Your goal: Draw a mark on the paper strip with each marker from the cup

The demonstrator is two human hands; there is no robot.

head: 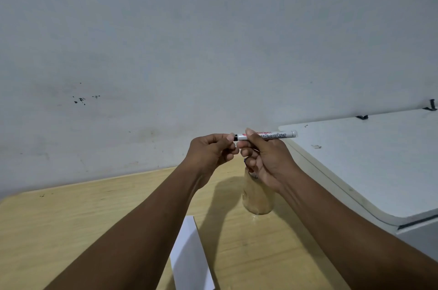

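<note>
I hold a white board marker level in the air above the table. My right hand grips its barrel. My left hand pinches the marker's left end, where a black band shows; the cap itself is hidden in my fingers. Below my right hand stands a clear glass cup, its rim hidden behind that hand. Whether other markers are in it I cannot tell. A white paper strip lies on the wooden table between my forearms, running toward the bottom edge.
A white cabinet or appliance top stands to the right of the table, higher than it. A bare grey wall with a few dark specks rises right behind the table's far edge.
</note>
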